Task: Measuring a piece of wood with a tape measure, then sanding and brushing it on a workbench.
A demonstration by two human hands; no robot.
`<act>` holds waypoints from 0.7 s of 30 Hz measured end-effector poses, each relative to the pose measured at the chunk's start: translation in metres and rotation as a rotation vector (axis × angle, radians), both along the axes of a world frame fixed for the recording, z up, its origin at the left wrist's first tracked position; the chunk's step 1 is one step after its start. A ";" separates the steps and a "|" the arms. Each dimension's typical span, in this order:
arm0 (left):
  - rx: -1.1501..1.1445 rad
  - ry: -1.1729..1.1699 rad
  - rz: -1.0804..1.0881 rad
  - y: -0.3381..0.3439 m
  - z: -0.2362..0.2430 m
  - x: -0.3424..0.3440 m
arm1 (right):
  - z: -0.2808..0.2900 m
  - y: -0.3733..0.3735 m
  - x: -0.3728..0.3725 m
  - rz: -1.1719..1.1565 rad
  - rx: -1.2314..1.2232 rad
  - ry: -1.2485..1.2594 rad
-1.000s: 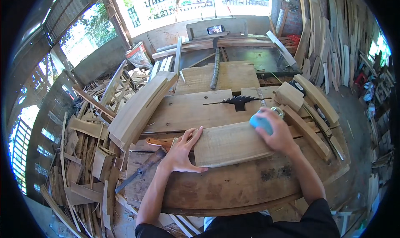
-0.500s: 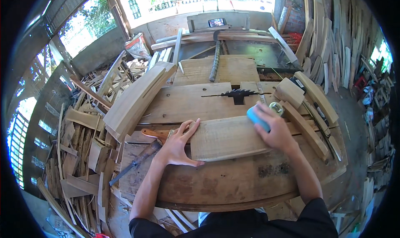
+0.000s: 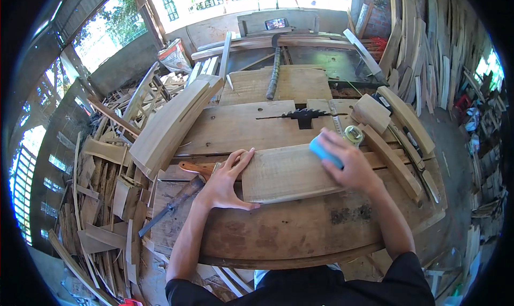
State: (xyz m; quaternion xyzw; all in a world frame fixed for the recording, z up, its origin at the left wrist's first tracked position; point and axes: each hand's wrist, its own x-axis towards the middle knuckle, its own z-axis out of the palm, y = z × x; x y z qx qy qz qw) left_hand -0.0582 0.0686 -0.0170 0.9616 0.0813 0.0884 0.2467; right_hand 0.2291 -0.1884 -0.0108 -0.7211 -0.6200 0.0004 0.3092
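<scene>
A flat wooden board lies on the wooden worktable in front of me. My left hand braces its left end, thumb at the near corner and fingers at the far one. Over the right end, my right hand is closed around a light blue block pressed on the board's top face. A wooden-handled saw lies left of my left hand, partly hidden by it. Just beyond my right hand sits a round, clear-and-yellow tape measure.
A toothed circular saw blade rises through a slot beyond the board. Thick timber pieces lie at left, and curved wooden pieces at right. A hammer-like tool with a wrapped handle lies farther back. Scrap wood is heaped on the left.
My right hand and the blue block have shifted slightly left along the board. My left hand keeps its place at the board's end. The whole view has moved a little.
</scene>
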 end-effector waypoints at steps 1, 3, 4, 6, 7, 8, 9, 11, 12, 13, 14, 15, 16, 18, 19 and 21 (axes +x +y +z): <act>0.010 -0.026 -0.010 0.000 -0.001 0.001 | -0.003 -0.001 0.006 -0.006 -0.003 0.000; 0.004 -0.025 -0.009 0.001 -0.002 0.001 | -0.003 -0.001 0.012 -0.138 0.011 0.011; 0.002 -0.023 -0.004 0.001 -0.002 0.001 | -0.004 -0.003 0.008 -0.142 0.009 0.010; -0.005 -0.008 0.006 0.001 -0.002 -0.001 | 0.004 0.003 -0.017 0.117 -0.011 -0.080; -0.010 0.010 0.018 0.002 -0.003 -0.001 | 0.004 0.006 -0.033 0.120 -0.012 -0.079; -0.013 0.007 0.016 0.002 -0.004 0.000 | 0.004 0.007 -0.051 0.253 -0.023 -0.035; -0.029 -0.004 0.006 0.002 -0.004 0.000 | 0.005 0.007 -0.060 0.387 -0.031 0.011; -0.046 -0.011 -0.003 0.003 -0.004 0.001 | 0.009 0.006 -0.058 0.428 -0.041 0.010; -0.034 -0.015 -0.010 0.003 -0.003 0.002 | 0.010 0.006 -0.055 0.468 -0.050 0.008; -0.022 -0.021 -0.017 0.002 -0.003 0.003 | 0.007 0.004 -0.041 0.423 -0.044 -0.001; -0.020 -0.015 -0.012 0.003 -0.003 0.001 | 0.005 0.001 -0.025 0.429 -0.042 0.004; -0.023 -0.023 -0.011 0.003 -0.004 0.001 | 0.006 -0.003 -0.009 0.267 -0.044 0.032; -0.026 -0.032 -0.011 0.003 -0.004 0.001 | 0.005 -0.007 0.001 0.104 -0.047 0.059; -0.031 -0.025 -0.008 0.002 -0.003 0.001 | 0.008 -0.010 0.008 0.021 -0.086 0.068; -0.035 -0.018 -0.003 0.002 -0.003 0.000 | 0.009 -0.011 0.008 -0.062 -0.125 0.078; -0.025 -0.019 -0.001 0.003 -0.003 -0.001 | 0.012 -0.009 -0.010 0.019 -0.154 -0.062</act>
